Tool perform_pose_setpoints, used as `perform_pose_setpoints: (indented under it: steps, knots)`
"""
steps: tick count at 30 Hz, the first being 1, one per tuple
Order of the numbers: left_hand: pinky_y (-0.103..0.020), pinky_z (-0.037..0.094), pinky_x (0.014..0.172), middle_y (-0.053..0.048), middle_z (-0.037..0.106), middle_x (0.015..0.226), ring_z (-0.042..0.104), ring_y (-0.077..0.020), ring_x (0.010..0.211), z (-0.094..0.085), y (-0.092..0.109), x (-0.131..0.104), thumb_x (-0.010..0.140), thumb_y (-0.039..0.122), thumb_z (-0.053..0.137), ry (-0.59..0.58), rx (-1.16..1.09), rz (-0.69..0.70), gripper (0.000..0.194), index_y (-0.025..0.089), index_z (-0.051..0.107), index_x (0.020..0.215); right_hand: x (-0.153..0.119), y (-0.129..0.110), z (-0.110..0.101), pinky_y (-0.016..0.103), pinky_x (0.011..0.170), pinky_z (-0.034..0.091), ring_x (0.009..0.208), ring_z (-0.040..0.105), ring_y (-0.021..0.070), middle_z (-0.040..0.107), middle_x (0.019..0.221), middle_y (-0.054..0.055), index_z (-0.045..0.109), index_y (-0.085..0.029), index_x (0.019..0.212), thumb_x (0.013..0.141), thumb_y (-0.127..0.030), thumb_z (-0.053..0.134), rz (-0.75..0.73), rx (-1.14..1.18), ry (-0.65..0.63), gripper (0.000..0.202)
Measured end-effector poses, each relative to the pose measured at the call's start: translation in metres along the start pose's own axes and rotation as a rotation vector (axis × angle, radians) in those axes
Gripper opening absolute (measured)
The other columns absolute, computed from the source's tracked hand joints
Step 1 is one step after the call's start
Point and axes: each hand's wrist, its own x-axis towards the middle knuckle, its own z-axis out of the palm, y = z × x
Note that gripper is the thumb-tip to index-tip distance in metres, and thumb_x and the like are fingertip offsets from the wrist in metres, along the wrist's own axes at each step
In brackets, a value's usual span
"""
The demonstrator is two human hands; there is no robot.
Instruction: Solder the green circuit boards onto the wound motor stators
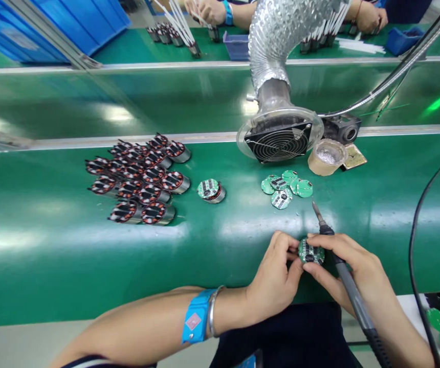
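Observation:
Both hands meet at a round green circuit board (311,251) with small dark parts on its face, held above the front of the bench. My left hand (276,276) pinches its left edge between fingers and thumb. On the other side, the thumb and index finger of my right hand (361,271) grip the board. That same hand carries a soldering iron (345,271), its tip pointing up and away from the board. Whether a motor can sits under the board is hidden. Several loose round boards (281,198) lie just beyond my hands.
Several silver motor cans with copper windings (158,213) stand grouped at left; one can (217,194) carries a board. A fume extractor (281,140), a solder cup (325,156) and a cable (415,240) are around. Another person's hands (210,11) work across the bench.

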Motion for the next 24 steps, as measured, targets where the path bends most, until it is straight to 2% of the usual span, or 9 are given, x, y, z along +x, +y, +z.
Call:
perform_pose_setpoints:
  steps: [4, 9, 17, 24]
  knots:
    - [-0.03, 0.054, 0.078, -0.004, 0.046, 0.098, 0.052, -0.0147, 0.089, 0.001, 0.005, 0.002, 0.086, 0.008, 0.049, -0.048, 0.051, -0.001, 0.014, 0.018, 0.046, 0.095, -0.004, 0.005, -0.002, 0.026, 0.092, 0.053, 0.106, 0.066, 0.0162, 0.068, 0.118, 0.002, 0.056, -0.029, 0.121, 0.087, -0.021, 0.064, -0.045, 0.024, -0.01, 0.036]
    - [-0.033, 0.053, 0.075, -0.004, 0.044, 0.097, 0.052, -0.0147, 0.084, -0.001, 0.011, 0.012, 0.083, 0.01, 0.053, -0.077, 0.159, 0.0, 0.016, 0.018, 0.045, 0.093, -0.003, 0.013, -0.015, 0.021, 0.089, 0.054, 0.102, 0.069, 0.0144, 0.069, 0.12, 0.001, 0.054, -0.028, 0.12, 0.087, -0.017, 0.062, -0.039, 0.092, -0.088, 0.036]
    - [-0.031, 0.053, 0.076, -0.003, 0.047, 0.099, 0.057, -0.013, 0.083, -0.005, 0.009, 0.014, 0.085, 0.013, 0.057, -0.112, 0.147, 0.029, 0.015, 0.018, 0.048, 0.096, 0.004, 0.017, -0.02, 0.02, 0.088, 0.054, 0.101, 0.07, 0.0142, 0.069, 0.119, 0.003, 0.056, -0.026, 0.115, 0.087, -0.014, 0.058, -0.106, 0.093, -0.158, 0.031]
    - [-0.029, 0.055, 0.076, -0.003, 0.05, 0.098, 0.057, -0.0132, 0.084, -0.007, 0.009, 0.015, 0.086, 0.013, 0.061, -0.104, 0.152, 0.062, 0.016, 0.018, 0.05, 0.096, 0.007, 0.015, -0.021, 0.025, 0.087, 0.056, 0.099, 0.07, 0.0166, 0.069, 0.117, 0.004, 0.058, -0.025, 0.114, 0.086, -0.011, 0.056, -0.124, 0.088, -0.152, 0.031]
